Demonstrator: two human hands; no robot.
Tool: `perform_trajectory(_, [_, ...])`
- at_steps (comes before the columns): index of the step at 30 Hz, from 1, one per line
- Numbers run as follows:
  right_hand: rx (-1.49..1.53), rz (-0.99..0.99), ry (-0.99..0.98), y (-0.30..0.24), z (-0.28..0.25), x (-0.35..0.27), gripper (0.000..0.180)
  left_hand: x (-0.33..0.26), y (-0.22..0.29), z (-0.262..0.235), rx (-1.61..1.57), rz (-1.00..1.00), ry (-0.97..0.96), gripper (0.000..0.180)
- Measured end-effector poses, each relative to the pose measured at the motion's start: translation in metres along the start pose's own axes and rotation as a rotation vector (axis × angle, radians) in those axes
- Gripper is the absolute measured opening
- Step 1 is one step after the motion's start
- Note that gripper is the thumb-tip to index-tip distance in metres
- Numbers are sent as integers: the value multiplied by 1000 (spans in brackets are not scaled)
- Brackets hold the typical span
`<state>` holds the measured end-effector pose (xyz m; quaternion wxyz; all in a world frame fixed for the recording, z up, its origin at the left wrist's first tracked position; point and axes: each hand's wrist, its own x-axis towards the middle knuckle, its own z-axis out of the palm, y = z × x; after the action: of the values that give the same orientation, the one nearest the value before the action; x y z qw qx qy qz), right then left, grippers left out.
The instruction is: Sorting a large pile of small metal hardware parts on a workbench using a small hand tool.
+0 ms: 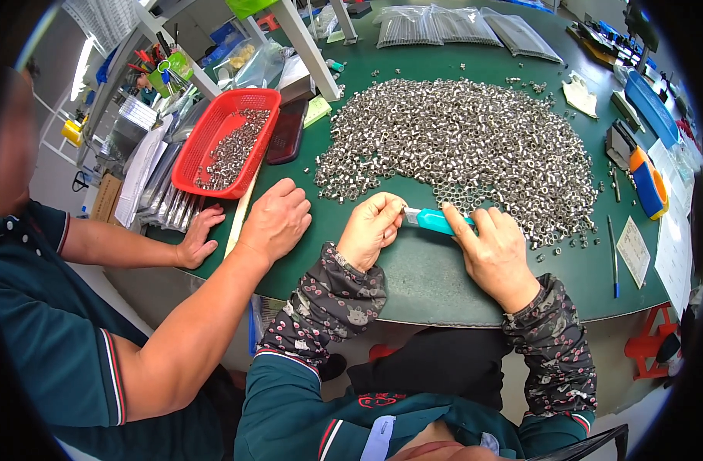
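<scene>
Holding teal tool (437, 221) between both hands, left hand (373, 227) and right hand (494, 250) grips clamped on its ends.

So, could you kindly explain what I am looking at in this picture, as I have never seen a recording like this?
No machine here: a camera worn on a person's head looks down at their own two bare hands, so straight edges bend near the rim. The left hand and right hand together hold a small teal tool over a green table. Just beyond lies a big heap of small metal rings. A red basket at the left holds more of them, and clear bags lie at the far edge. The two bare arms at the left belong to a co-worker, whose hand rests on the table.
</scene>
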<state>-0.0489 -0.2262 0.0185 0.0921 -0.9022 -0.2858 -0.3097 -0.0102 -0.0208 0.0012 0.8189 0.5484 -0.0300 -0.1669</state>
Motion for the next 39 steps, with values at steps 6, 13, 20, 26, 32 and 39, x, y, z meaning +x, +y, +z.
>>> perform_trajectory(6, [-9,-9,-16,1,-1,1,41,0,3,-2,2,-36,-12,14])
perform_trajectory(13, [-3,-26,18,2,-2,1,40,0,6,-3,51,-83,-45,20])
perform_trajectory(20, [64,-17,15,2,-4,0,39,-2,7,-2,2,-115,-66,25])
perform_trajectory(26, [236,74,-34,1,-6,-2,45,-1,7,-1,2,-83,-60,26])
perform_trajectory(32, [289,83,-68,1,-6,-2,44,-1,7,1,11,-96,-43,25])
perform_trajectory(39, [312,71,-80,2,-7,-2,43,-2,7,-2,27,-128,-58,24])
